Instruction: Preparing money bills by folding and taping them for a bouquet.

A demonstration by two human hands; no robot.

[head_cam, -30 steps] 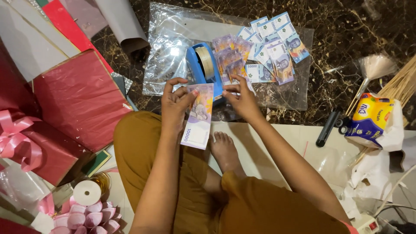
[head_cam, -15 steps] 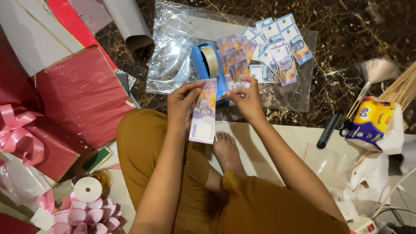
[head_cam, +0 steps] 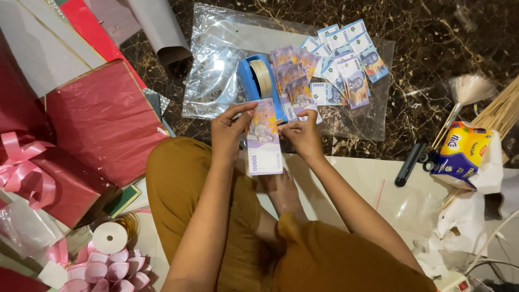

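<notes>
The left hand and right hand have lifted a purple banknote slightly nearer, fingers pinched closed on its top edge. Just beyond lie a blue tape dispenser and more banknotes on plastic sheet.

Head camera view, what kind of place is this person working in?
Probably a home floor used as a gift-wrapping or craft spot. The person sits on dark marble-look floor among red wrapping paper, pink ribbon and a blue tape dispenser, both hands holding a banknote.
</notes>
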